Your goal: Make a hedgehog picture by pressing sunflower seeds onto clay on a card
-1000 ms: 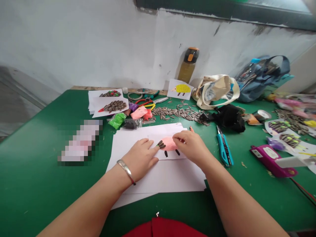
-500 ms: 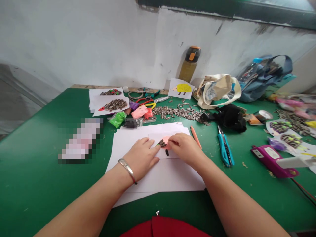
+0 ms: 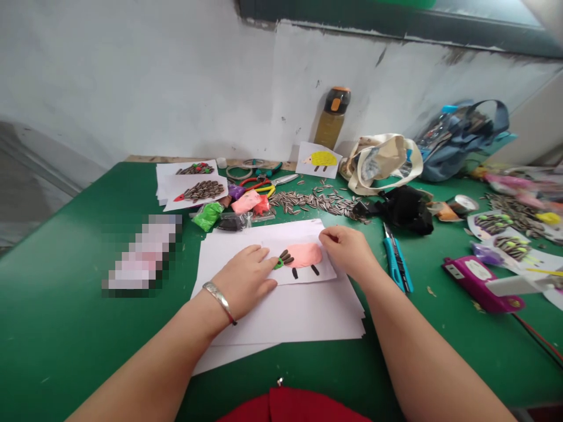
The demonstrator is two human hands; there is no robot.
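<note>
A small white card (image 3: pixel 308 276) lies on a stack of white paper (image 3: pixel 281 319). It bears a salmon-pink clay body (image 3: pixel 305 254) with two short black legs and a green ring-like piece (image 3: pixel 278 263) at its left end. Several striped sunflower seeds (image 3: pixel 287 257) are pressed in beside the green piece. My left hand (image 3: pixel 247 272) lies flat on the card's left side, fingers spread, index tip at the green piece. At the card's right edge my right hand (image 3: pixel 347 249) is closed in a pinch; whatever is between its fingertips is hidden.
Behind the paper are a pile of seeds (image 3: pixel 312 202), clay packets (image 3: pixel 246 202), scissors (image 3: pixel 284 180) and finished cards (image 3: pixel 197 192). A blue utility knife (image 3: pixel 397 261) and a magenta device (image 3: pixel 481 284) lie to the right. A bottle (image 3: pixel 332 120) and bags (image 3: pixel 382 164) stand by the wall.
My right hand has moved right, off the pink body to the card's edge, uncovering the body and its second leg. The orange stick is now out of sight. My left hand stays in place.
</note>
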